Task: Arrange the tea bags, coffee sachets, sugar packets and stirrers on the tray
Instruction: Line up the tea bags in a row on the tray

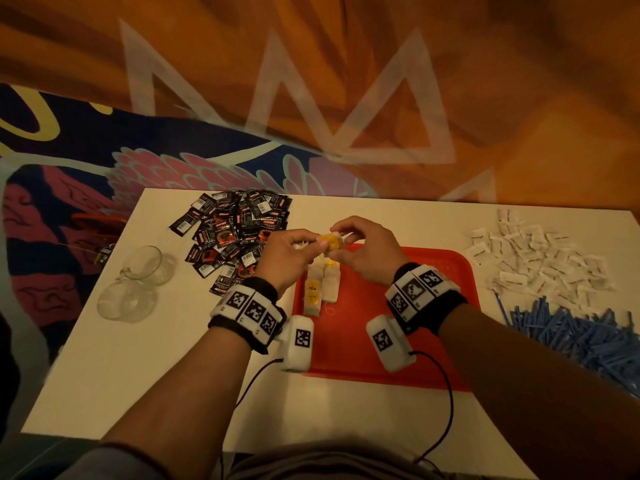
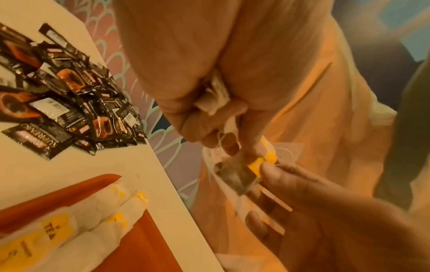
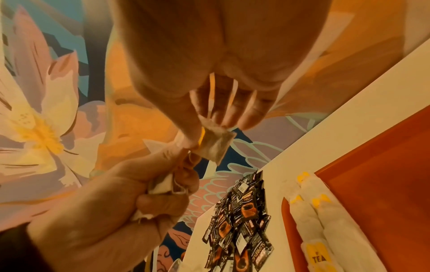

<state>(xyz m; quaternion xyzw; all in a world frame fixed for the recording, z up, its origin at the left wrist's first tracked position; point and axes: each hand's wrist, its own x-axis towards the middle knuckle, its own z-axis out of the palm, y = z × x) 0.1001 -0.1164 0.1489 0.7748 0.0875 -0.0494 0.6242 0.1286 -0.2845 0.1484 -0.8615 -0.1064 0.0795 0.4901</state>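
Observation:
My left hand [image 1: 306, 243] and right hand [image 1: 343, 237] meet above the far edge of the red tray [image 1: 433, 306]. Between them they pinch one tea bag [image 1: 330, 242] with a yellow tag, seen up close as a brownish pouch [image 2: 235, 176] [image 3: 216, 145]. The left fist also grips a bunch of white tea bags [image 2: 214, 99] [image 3: 163, 185]. Several tea bags [image 1: 320, 285] lie side by side at the tray's left end. Black coffee sachets [image 1: 235, 237] are heaped to the left, with white sugar packets [image 1: 533, 258] and blue stirrers [image 1: 571, 334] to the right.
Two glass cups [image 1: 138, 282] lie near the white table's left edge. The table's far edge [image 1: 381, 197] meets a patterned wall close behind the hands. Most of the tray's red floor is bare to the right of the tea bags.

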